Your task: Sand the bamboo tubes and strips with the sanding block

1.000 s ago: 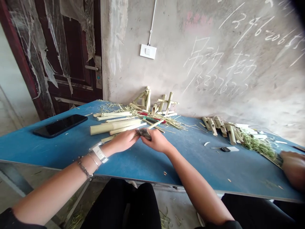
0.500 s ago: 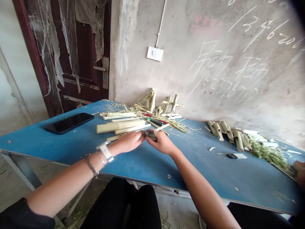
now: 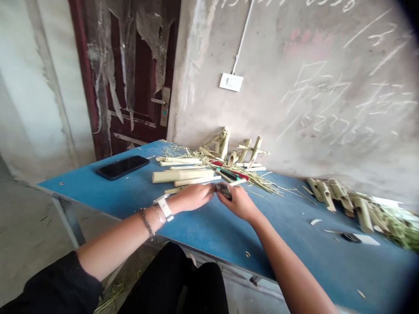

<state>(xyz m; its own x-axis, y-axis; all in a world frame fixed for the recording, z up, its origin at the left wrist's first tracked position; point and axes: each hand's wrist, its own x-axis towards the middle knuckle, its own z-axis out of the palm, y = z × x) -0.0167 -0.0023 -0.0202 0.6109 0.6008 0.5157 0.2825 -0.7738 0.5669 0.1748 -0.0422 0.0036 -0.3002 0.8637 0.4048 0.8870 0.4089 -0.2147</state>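
Observation:
My left hand (image 3: 193, 197) and my right hand (image 3: 239, 202) meet over the blue table (image 3: 209, 226), fingers pinched together on a small dark object (image 3: 223, 189) held between them. What the dark object is, I cannot make out. A thin bamboo stick (image 3: 237, 182) points out from behind it to the right. Just beyond my hands lie thick cut bamboo tubes (image 3: 180, 175) and thinner sticks. A white watch and bracelets sit on my left wrist (image 3: 162, 209).
A black phone (image 3: 122, 167) lies at the table's left. Small bamboo frames (image 3: 229, 148) lean against the wall among straw and red and green tools (image 3: 231, 173). Short cut bamboo pieces (image 3: 340, 198) lie at the right. A dark door (image 3: 131, 87) stands behind.
The view has swung left, so the table and hands appear shifted right; the other person's hand at the far right has left the view. My hands stay pinched on the dark object.

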